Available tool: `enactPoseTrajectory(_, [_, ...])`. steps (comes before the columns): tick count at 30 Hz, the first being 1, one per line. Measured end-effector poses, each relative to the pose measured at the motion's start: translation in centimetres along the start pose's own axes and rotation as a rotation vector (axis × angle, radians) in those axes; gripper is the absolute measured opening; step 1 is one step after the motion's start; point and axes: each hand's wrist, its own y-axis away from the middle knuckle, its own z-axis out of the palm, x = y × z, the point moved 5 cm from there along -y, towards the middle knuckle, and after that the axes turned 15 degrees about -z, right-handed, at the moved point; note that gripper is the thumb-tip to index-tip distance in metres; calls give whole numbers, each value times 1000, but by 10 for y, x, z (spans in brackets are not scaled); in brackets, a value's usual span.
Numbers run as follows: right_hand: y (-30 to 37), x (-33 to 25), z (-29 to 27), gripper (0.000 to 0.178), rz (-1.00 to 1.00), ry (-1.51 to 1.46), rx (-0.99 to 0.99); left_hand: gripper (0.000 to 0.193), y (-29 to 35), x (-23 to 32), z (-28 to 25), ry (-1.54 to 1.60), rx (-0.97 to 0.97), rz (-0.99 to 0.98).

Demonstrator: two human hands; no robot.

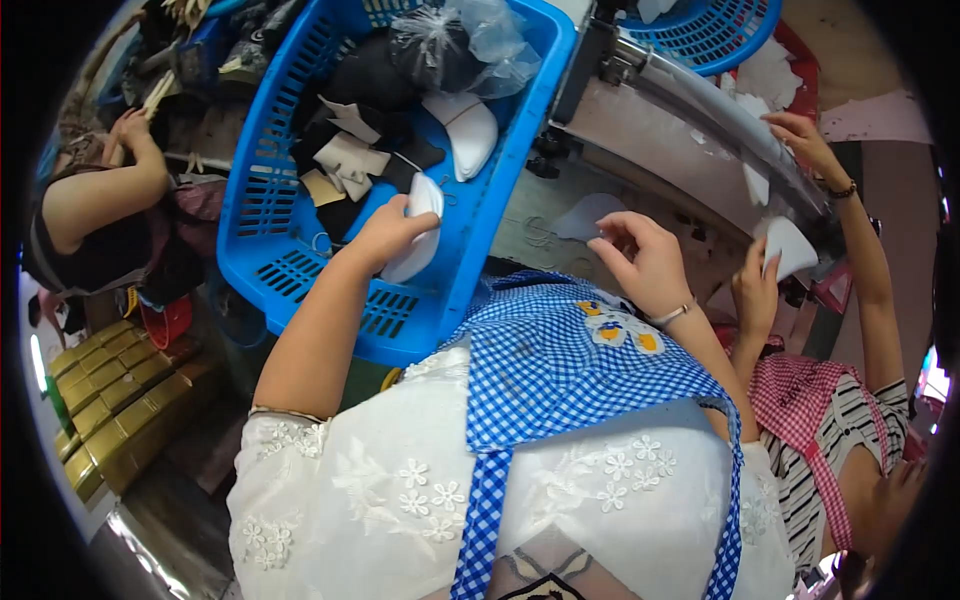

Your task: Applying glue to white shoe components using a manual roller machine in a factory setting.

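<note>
My left hand [388,236] grips a small stack of white curved cut pieces [428,195], held over the near part of a blue plastic basket [468,215]. My right hand [645,262] is above the metal work surface [535,205], fingers loosely bent and thumb apart, with nothing visible in it. Close to its fingertips a pale curved piece [583,217] lies on that surface. Inside the basket are another white curved stack [466,138], beige scraps [350,160], black pieces [365,75] and a clear plastic bag [490,45].
A roller machine [700,95] stands ahead on the right. Beside it a co-worker's hand [757,285] holds white pieces [790,248]; their other hand [808,148] is at the roller. Another person's arm [110,195] is at left, above stacked gold boxes [120,385]. A round blue basket [715,35] sits farther back.
</note>
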Motion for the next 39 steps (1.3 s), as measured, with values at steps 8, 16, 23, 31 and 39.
enactPoseTrajectory(8, [-41,-103,-15,50,-521,-79,-30,60,138,71,28,731,-1077,216])
enactPoseTrajectory(16, [-28,-94,-17,29,-437,183,142,54,151,93,58,802,-677,546])
enactPoseTrajectory(23, [-6,-65,-18,11,-338,-164,168,54,153,113,67,474,-575,696])
enactPoseTrajectory(31, [34,-24,-22,11,-23,-419,279,47,124,141,95,357,-696,466])
enactPoseTrajectory(39, [47,-8,-51,13,-30,-277,102,52,126,146,125,81,-799,440])
